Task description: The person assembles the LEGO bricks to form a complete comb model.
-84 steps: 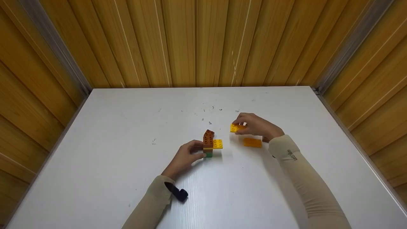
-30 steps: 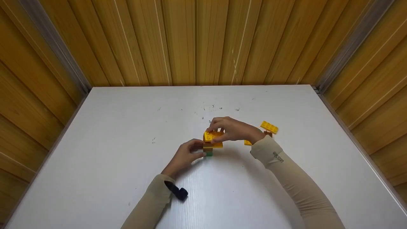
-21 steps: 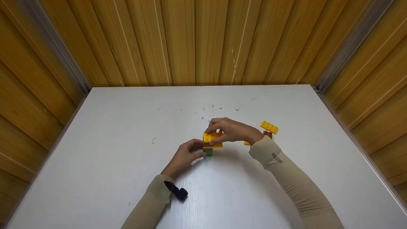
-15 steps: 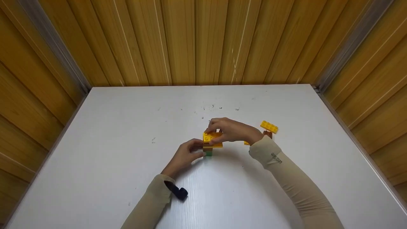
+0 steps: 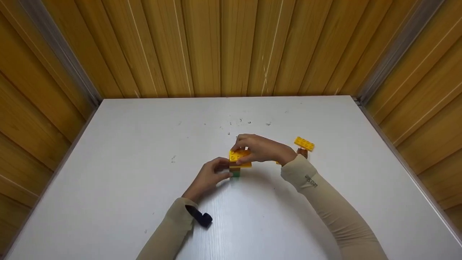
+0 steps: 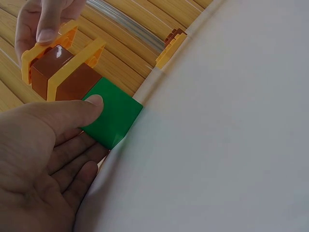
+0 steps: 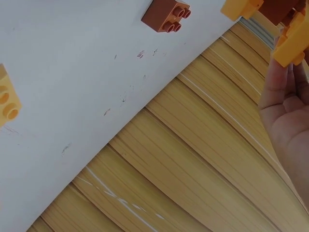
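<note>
Brick stack direction: the brick stack (image 6: 76,83) I am watching stands upright on the white table (image 5: 137,144), long axis vertical; its slant in the left wrist view comes from the tilted camera.
Plates' direction: the middle yellow plate (image 6: 72,67) juts out to the right of the stack; the top yellow plate (image 5: 234,155) also runs rightward, under the fingers.
Colours: glossy green block (image 6: 113,113) at the bottom, then brown, yellow, brown, with studded yellow on top. I cannot tell whether the top plate is fully seated.
Left hand: my left hand (image 5: 208,176) grips the green block, thumb on its near face.
Right hand: my right hand (image 5: 261,148) pinches the top plate, covering part of it.
Loose bricks: to the right, a studded yellow plate (image 5: 304,143) lies near a brown brick (image 5: 302,153).
Blocked from my view: another yellow piece (image 5: 278,162), mostly behind the right wrist.
Backdrop: wood-patterned panels (image 5: 202,50).
</note>
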`<action>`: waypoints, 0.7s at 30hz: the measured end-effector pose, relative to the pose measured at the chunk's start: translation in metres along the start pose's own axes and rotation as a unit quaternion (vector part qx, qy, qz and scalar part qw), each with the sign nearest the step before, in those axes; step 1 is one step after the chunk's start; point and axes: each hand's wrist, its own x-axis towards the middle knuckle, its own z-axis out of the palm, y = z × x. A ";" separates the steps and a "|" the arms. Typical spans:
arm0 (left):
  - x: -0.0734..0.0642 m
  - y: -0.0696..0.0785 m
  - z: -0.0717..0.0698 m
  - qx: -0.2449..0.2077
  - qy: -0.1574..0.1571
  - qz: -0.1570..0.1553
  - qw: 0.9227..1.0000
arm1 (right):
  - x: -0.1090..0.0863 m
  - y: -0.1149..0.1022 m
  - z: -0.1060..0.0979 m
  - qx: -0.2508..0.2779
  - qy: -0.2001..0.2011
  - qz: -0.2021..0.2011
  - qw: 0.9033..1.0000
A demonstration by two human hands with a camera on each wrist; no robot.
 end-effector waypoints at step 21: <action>0.001 -0.001 0.001 -0.004 0.004 -0.002 1.000 | 0.003 -0.005 -0.001 0.004 -0.014 0.026 1.000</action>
